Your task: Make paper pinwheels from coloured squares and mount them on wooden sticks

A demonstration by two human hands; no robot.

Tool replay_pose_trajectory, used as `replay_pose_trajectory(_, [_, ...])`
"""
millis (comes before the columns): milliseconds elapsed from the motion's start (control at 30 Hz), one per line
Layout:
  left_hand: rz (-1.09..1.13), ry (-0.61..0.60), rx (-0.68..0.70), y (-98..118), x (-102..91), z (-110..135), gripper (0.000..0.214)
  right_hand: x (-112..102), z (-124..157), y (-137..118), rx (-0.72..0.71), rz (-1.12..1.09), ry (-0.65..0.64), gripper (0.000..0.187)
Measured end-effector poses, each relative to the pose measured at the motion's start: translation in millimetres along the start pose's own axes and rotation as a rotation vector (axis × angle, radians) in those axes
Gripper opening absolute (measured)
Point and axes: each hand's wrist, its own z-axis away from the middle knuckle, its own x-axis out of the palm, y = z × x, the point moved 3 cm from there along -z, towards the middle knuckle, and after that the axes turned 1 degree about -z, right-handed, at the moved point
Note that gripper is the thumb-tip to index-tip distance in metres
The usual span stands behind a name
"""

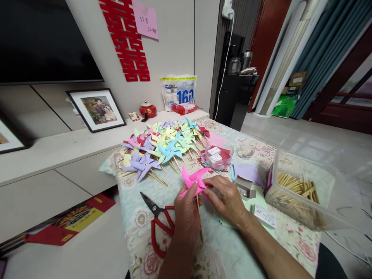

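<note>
Pink paper pinwheel (192, 178): above the surface (232, 252), between my hands.
Left hand (187, 203): closed round it, thumb at centre, likely steadying it.
Right hand (226, 195): half-curled, fingertips at the blades; can't tell if pinching.
Red-handled scissors (156, 211): beside my left hand, seemingly for reach.

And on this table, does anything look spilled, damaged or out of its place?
Nothing plainly stands out. The wooden sticks lie in their tub, many pinwheels in one heap; only a small box near the right hand gapes open.

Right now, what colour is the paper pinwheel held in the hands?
The paper pinwheel is bright pink, seen best in the head view.
</note>
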Motion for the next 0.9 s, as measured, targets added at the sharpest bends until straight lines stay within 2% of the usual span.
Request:
replay_pose_trajectory(100, [0.052, 0.013, -0.013, 3.8, 1.3, 0.0, 0.033, -2.8, -0.7, -0.1, 0.028, -0.039, 0.014, 0.020])
replay_pose_trajectory(200, [0.128, 0.038, -0.033, 9.9, 1.8, -0.9, 0.037, -5.8, -2.8, 1.5, 0.159, -0.098, 0.018, 0.012])
replay_pose_trajectory(267, [0.153, 0.041, -0.019, 13.5, 1.2, -2.2, 0.038, -2.1, -2.8, 3.0, 0.280, -0.152, -0.086, 0.017])
replay_pose_trajectory(333, [0.155, 0.045, 0.004, 14.9, -0.6, -3.8, 0.038, 7.4, 0.6, 4.1, 0.396, -0.243, -0.264, 0.023])
replay_pose_trajectory(433, [0.124, 0.059, 0.023, 13.9, -3.7, -5.5, 0.038, 25.4, 11.3, 4.7, 0.565, -0.460, -0.497, 0.020])
replay_pose_trajectory(533, [0.090, 0.049, 0.018, 13.2, -3.9, -5.2, 0.039, 37.8, 20.0, 4.4, 0.705, -0.635, -0.596, 0.019])
replay_pose_trajectory(633, [0.058, -0.002, 0.010, 13.5, -1.3, -4.5, 0.040, 40.8, 20.7, 3.7, 0.781, -0.724, -0.608, 0.023])
replay_pose_trajectory(700, [0.011, 0.000, 0.055, 13.7, -0.8, -4.9, 0.043, 38.8, 17.8, 3.7, 0.806, -0.767, -0.573, 0.025])
replay_pose_trajectory(833, [-0.219, 0.066, 0.322, 13.8, -2.9, -6.2, 0.068, 32.3, 11.8, 5.6, 0.800, -0.801, -0.465, 0.029])
replay_pose_trajectory(900, [-0.377, 0.083, 0.493, 14.4, -3.2, -5.0, 0.065, 30.6, 10.8, 5.5, 0.782, -0.807, -0.446, 0.026])
